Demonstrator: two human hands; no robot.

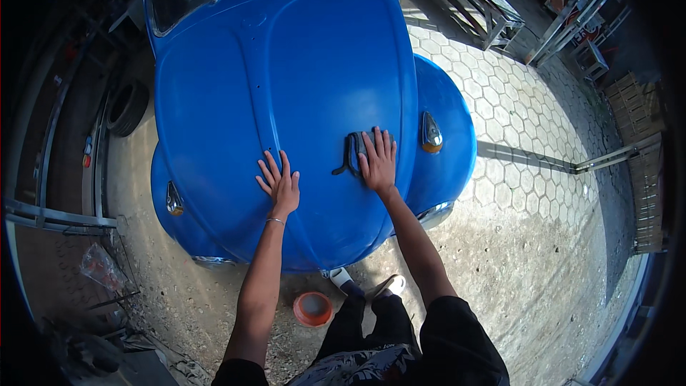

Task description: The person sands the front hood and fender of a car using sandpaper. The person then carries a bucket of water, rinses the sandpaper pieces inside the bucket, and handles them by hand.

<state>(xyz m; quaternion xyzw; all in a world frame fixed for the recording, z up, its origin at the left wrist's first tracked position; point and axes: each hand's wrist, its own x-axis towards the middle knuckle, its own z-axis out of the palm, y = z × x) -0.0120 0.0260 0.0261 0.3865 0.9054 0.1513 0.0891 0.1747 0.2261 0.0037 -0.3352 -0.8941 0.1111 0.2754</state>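
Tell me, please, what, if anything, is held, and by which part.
The right hand lies flat atop a dark cloth, no grip visible; the left hand holds nothing.

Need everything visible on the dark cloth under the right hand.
The cloth is dark grey with a blacker edge, apparently soft fabric. It looks folded or bunched, a narrow dark end trailing toward the picture's lower left. It lies on the blue hood, toward its right side, under the flattened right hand, which hides much of it.
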